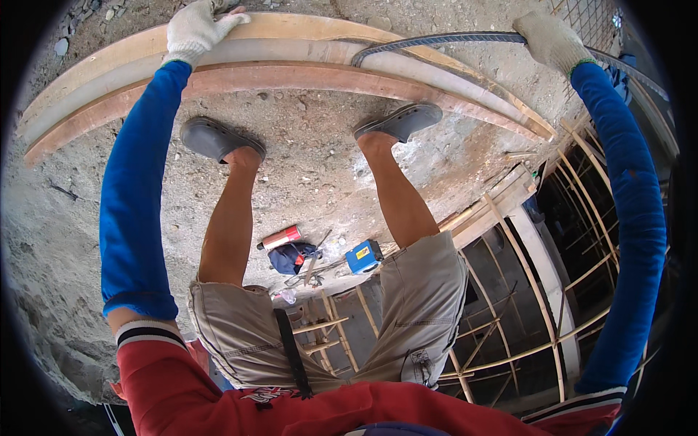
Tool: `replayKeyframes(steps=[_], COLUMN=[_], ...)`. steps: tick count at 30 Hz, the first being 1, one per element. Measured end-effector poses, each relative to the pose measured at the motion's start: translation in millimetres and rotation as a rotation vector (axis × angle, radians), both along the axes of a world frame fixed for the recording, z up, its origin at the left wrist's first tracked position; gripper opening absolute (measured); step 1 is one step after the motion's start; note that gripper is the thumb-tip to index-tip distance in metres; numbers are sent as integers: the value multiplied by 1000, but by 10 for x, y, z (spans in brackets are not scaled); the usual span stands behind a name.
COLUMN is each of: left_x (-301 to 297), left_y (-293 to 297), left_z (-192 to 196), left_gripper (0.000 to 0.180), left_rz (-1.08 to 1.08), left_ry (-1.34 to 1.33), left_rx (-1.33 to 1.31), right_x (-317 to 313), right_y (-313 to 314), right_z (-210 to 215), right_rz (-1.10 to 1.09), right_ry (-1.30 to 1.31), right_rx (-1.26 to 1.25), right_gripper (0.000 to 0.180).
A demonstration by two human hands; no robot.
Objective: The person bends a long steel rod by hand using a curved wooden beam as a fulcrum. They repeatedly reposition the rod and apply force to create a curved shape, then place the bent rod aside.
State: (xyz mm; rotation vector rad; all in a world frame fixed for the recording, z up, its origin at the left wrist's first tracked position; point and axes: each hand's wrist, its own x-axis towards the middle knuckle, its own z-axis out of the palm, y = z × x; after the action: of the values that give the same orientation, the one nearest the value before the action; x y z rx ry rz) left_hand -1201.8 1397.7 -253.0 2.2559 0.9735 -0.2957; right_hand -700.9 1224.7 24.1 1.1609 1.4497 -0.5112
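Note:
Two long wooden boards, a far board (313, 27) and a near board (283, 77), lie crosswise beyond my feet with a pale grey strip (283, 51) between them. My left hand (196, 30), in a white knitted glove, holds the far board near its left part, thumb along the wood and fingers over the far edge. A ribbed steel reinforcing bar (443, 41) runs in from the right. My right hand (551, 42), gloved too, is closed around it above the ground. The bar's left end comes down at the strip between the boards.
My clogs (218, 139) stand on rough, gritty ground. Behind them lie a red cylinder (281, 237), a dark cloth bag (289, 258) and a blue box (363, 256). A drop with bamboo scaffolding (502, 320) opens behind and right. Wire mesh (582, 20) is at far right.

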Motion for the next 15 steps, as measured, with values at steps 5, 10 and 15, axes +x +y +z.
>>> replayKeyframes(steps=[5,10,15], left_x=[-15,-99,-478], left_y=[-29,-59,44], left_z=[-109,61,91], left_gripper=[82,82,71], left_rz=[-101,-46,110], left_ry=[55,4,-599], left_rx=[170,8,209], right_x=[-538,-1440,-2227], right_y=[90,-394,-1515], right_z=[342,1012,1210], right_rz=[-147,-738,-1242], right_ry=[-87,126,-3], right_rx=[-45,-81,-45], right_gripper=[18,40,46])
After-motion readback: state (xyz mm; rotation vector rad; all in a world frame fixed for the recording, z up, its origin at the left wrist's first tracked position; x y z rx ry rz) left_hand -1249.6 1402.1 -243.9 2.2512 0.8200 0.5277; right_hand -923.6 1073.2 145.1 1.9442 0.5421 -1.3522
